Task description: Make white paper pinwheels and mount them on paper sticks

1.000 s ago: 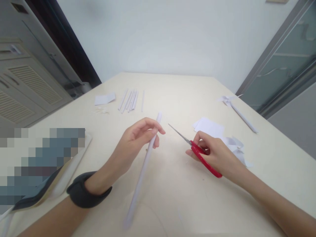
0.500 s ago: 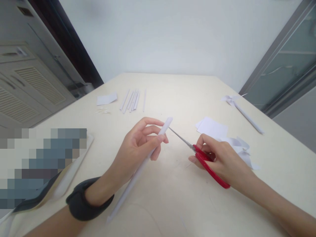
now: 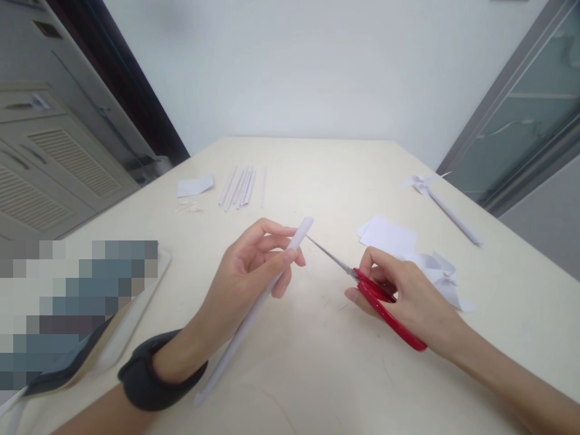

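Note:
A long rolled white paper tube slants up across the middle of the view. Near its upper end my left hand pinches it between thumb and fingers, and a black band circles that wrist. My right hand is closed around the handles of red-handled scissors. Their blades look closed together, and the tips touch or lie just behind the tube close to its upper end; I cannot tell which.
Several thin paper rolls lie at the back left, beside a folded paper and small scraps. To the right are white paper sheets, crumpled strips and a paper pinwheel. A blurred-out object occupies the left edge.
Both hands keep their grips. The whole view has shifted very slightly; the scissors and tube stay in nearly the same position relative to each other.

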A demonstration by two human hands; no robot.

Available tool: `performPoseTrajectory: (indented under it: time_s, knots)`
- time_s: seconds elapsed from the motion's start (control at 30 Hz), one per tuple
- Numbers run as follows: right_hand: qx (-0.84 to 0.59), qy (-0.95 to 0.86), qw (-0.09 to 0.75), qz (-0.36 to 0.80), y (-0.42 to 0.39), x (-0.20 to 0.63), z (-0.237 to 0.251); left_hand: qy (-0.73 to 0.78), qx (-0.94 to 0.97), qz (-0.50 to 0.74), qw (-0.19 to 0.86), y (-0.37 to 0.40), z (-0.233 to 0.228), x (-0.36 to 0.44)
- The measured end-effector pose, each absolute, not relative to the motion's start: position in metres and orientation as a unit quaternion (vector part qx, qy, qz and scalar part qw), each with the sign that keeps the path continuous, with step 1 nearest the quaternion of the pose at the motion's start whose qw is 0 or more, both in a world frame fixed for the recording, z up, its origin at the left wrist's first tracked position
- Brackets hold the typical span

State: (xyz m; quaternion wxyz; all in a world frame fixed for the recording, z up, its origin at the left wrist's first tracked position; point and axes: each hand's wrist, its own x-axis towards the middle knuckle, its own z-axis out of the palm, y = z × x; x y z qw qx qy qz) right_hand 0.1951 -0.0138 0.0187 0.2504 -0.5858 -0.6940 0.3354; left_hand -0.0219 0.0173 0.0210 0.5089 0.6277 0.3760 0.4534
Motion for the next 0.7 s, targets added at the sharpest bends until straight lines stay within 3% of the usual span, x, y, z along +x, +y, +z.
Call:
performPoseTrajectory:
  time_s: [0.7]
  knots:
    - [-0.606,-0.701,0.224,0.302,-0.009,0.197,0.009,0.401,0.644,0.427,0.492,0.021,0.018,-0.018]
